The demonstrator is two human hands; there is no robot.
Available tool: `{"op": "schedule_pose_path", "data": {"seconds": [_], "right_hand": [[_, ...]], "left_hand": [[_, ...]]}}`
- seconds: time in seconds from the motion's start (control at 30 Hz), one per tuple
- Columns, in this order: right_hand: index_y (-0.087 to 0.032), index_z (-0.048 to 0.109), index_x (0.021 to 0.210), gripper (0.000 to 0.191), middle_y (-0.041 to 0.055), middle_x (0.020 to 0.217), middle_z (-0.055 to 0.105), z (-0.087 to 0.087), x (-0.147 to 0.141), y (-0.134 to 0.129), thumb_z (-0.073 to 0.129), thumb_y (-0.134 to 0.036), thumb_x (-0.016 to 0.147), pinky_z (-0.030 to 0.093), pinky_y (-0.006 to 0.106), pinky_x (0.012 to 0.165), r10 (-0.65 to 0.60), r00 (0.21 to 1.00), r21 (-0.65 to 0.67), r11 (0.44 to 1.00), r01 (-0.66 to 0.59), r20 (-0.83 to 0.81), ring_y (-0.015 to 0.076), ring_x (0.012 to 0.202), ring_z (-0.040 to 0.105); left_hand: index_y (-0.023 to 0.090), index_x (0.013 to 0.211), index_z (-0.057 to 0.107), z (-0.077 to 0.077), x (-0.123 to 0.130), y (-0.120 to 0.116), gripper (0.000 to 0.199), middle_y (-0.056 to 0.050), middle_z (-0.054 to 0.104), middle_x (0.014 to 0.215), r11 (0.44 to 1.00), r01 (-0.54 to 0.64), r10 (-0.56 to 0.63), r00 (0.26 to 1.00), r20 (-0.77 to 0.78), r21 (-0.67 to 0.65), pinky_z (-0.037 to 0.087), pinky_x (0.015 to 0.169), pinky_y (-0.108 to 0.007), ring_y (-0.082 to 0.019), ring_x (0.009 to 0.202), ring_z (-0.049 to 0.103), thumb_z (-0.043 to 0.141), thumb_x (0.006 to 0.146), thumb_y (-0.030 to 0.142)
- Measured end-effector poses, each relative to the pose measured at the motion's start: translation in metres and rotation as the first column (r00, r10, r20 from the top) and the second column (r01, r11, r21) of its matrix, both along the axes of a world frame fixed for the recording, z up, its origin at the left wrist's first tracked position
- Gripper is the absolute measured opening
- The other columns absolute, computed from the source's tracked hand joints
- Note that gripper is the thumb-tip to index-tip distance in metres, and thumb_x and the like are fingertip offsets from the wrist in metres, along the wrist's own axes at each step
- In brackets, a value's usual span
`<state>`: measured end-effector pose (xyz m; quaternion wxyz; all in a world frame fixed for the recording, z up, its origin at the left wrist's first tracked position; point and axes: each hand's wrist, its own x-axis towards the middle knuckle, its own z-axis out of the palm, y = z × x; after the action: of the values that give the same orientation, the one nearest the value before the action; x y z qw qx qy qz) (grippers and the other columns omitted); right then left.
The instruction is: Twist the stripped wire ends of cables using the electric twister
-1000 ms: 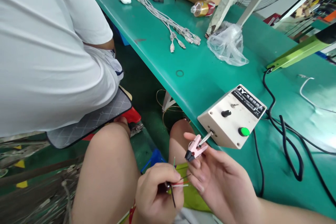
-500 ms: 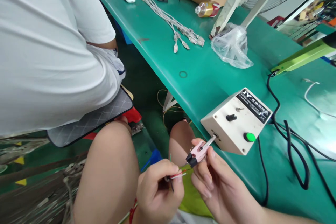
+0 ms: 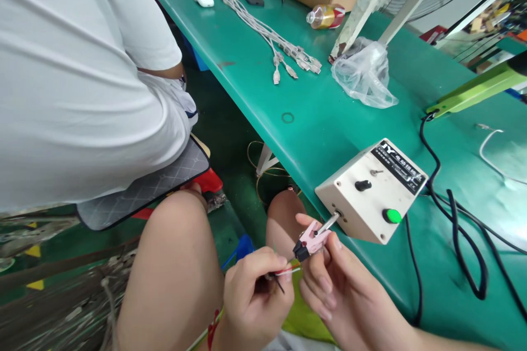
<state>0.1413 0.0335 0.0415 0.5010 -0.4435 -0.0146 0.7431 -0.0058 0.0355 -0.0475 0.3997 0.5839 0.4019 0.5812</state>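
From my remote seat I have the left hand [image 3: 259,293] clamped on a few thin wires [image 3: 289,271], red, white and black among them, their ends poking out past the thumb and curled fingers. The right hand [image 3: 349,290] is turned palm up, its thumb and fingers set about a pink clip [image 3: 313,238]; I cannot tell whether they are pressing it or only resting round it. The clip's black tips point at the left hand, just beside that thumb, and a yellowish wire reaches up to them, though I cannot see whether it is pinched there. Beyond the right fingertips, a metal shaft [image 3: 329,222] joins the clip to a beige control box [image 3: 370,192], which carries a black knob [image 3: 363,185] and a green button [image 3: 393,215]. Right of the right hand I have a black cord [image 3: 457,230] looped on the green table [image 3: 255,98]. Well ahead of both hands lie a bundle of grey USB cables [image 3: 267,33] and a crumpled clear bag [image 3: 365,74]. Left of the left hand, a co-worker in a white shirt [image 3: 82,88] sits close by.
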Motion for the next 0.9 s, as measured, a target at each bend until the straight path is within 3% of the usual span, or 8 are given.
{"op": "schedule_pose_path", "data": {"seconds": [0.1,0.2,0.33,0.57,0.9], "right_hand": [[-0.02,0.08,0.131,0.044,-0.0014,0.074,0.063,-0.007,0.003,-0.005,0.082,-0.034,0.089,0.026,0.025,0.049,0.045,0.996,-0.059,0.997,-0.05,-0.082,0.0091,0.051,0.033],[-0.018,0.082,0.105,0.033,-0.0018,0.073,0.062,-0.015,0.003,-0.011,0.076,-0.021,0.073,0.024,0.025,0.046,0.123,0.98,-0.112,0.984,-0.141,-0.158,0.0083,0.048,0.034],[-0.017,0.074,0.08,0.01,-0.0024,0.069,0.058,-0.017,0.002,-0.014,0.072,-0.021,0.071,0.025,0.025,0.048,0.16,0.976,-0.113,0.978,-0.177,-0.148,0.008,0.048,0.033],[-0.016,0.071,0.075,0.01,-0.0028,0.063,0.053,-0.018,0.001,-0.014,0.069,-0.025,0.077,0.024,0.027,0.05,0.182,0.973,-0.083,0.977,-0.195,-0.144,0.0086,0.047,0.033],[-0.016,0.075,0.093,0.015,-0.0031,0.064,0.057,-0.013,-0.002,-0.013,0.071,-0.023,0.08,0.024,0.028,0.053,0.151,0.983,-0.12,0.979,-0.164,-0.106,0.0093,0.05,0.033]], "left_hand": [[0.023,0.113,0.066,0.001,-0.001,-0.001,0.022,0.003,0.067,0.073,1.0,-0.01,0.01,1.0,-0.004,-0.013,0.05,0.049,-0.018,-0.01,0.051,0.06,0.067,0.1,0.005],[0.021,0.111,0.068,0.002,-0.002,-0.001,0.024,0.002,0.071,0.076,0.999,-0.038,0.038,0.999,-0.012,0.025,0.055,0.054,-0.017,-0.011,0.057,0.067,0.068,0.097,0.003],[0.021,0.111,0.07,-0.001,-0.002,-0.002,0.026,0.002,0.069,0.074,0.998,-0.052,0.051,0.999,0.015,0.032,0.057,0.057,-0.019,-0.013,0.06,0.068,0.069,0.095,0.001],[0.021,0.112,0.069,-0.002,-0.001,-0.003,0.023,0.001,0.07,0.077,1.0,-0.01,0.01,0.999,0.039,0.003,0.057,0.057,-0.019,-0.013,0.062,0.068,0.068,0.097,0.003],[0.02,0.114,0.069,-0.005,-0.001,-0.009,0.022,0.0,0.071,0.083,1.0,-0.026,0.026,0.998,0.064,-0.001,0.06,0.062,-0.018,-0.012,0.068,0.07,0.068,0.1,0.004]]}}
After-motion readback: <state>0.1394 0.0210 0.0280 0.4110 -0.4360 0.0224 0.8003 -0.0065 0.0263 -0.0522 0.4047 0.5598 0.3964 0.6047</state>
